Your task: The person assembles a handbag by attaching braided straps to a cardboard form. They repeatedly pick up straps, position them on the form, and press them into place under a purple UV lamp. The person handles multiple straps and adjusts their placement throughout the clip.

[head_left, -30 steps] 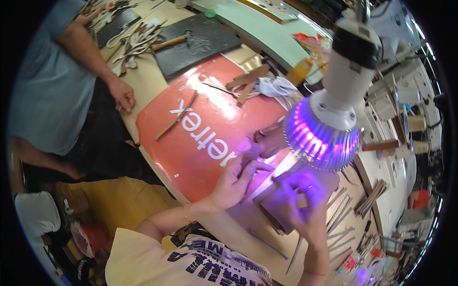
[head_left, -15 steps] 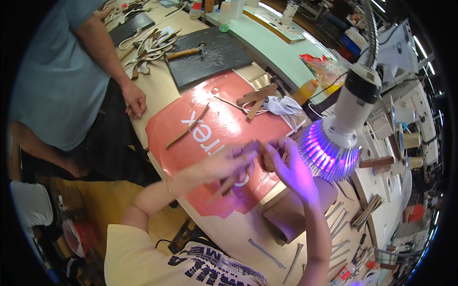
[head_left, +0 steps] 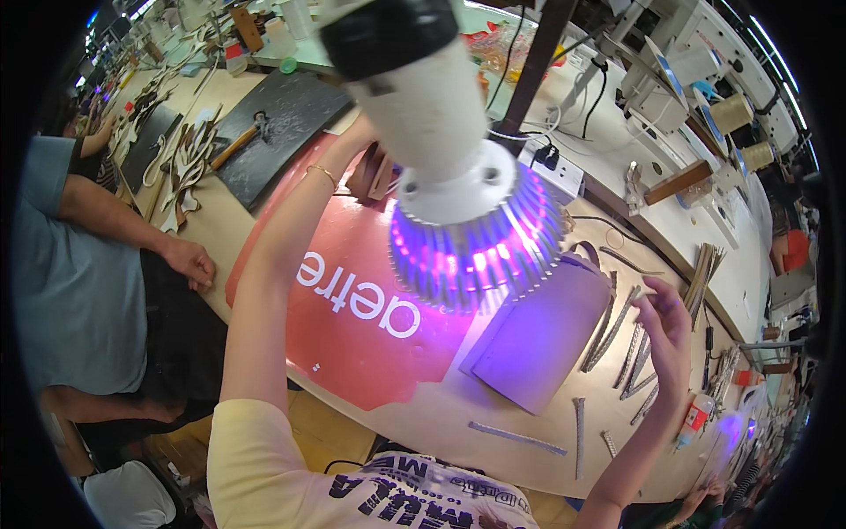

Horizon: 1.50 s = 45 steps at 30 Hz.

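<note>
purple light from the lamp (head_left: 458, 189) washes a grey board (head_left: 539, 339) in the mid of the bench. right hand (head_left: 667, 331), fingers half curled, pinches a thin strip (head_left: 617, 322) just right of the board, more strips (head_left: 636, 375) nearby. left hand reaches far over the red sheet (head_left: 352, 309), hidden behind the lamp; grip can't tell.

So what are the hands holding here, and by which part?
The right hand pinches a thin strip near its upper end. The left hand reaches toward brown pieces behind the lamp; its grip cannot be told.
</note>
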Available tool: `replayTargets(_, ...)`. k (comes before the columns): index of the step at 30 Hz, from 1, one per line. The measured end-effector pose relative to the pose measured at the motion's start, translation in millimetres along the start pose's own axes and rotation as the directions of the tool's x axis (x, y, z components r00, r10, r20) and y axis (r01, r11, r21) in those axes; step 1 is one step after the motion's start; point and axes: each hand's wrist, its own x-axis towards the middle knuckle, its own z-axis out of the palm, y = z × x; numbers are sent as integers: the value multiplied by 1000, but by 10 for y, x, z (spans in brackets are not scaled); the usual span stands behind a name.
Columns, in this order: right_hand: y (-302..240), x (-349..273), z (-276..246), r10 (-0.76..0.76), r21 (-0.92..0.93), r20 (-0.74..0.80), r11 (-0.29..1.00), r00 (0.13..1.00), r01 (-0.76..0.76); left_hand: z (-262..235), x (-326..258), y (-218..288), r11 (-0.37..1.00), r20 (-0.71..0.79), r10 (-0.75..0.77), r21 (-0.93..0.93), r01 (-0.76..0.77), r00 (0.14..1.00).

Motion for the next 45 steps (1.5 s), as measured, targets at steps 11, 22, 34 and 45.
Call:
replayTargets(11,627,-1012,-223,169,119,-222,982,960,-146,623,-432,373,566,-209,654,773,-287,727)
replayTargets(22,666,-1590,-300,68,-66,-187,994,980,-82,1830,-973,755,350,473,323,745,-568,820)
replayTargets(34,947,-2115,-474,187,-12,-343,979,921,-203,1755,-907,528,466,489,301,673,-574,819)
replayTargets(45,510,-1617,-106,77,-11,-305,996,949,-84,1754,-775,544,562,467,345,593,-577,815)
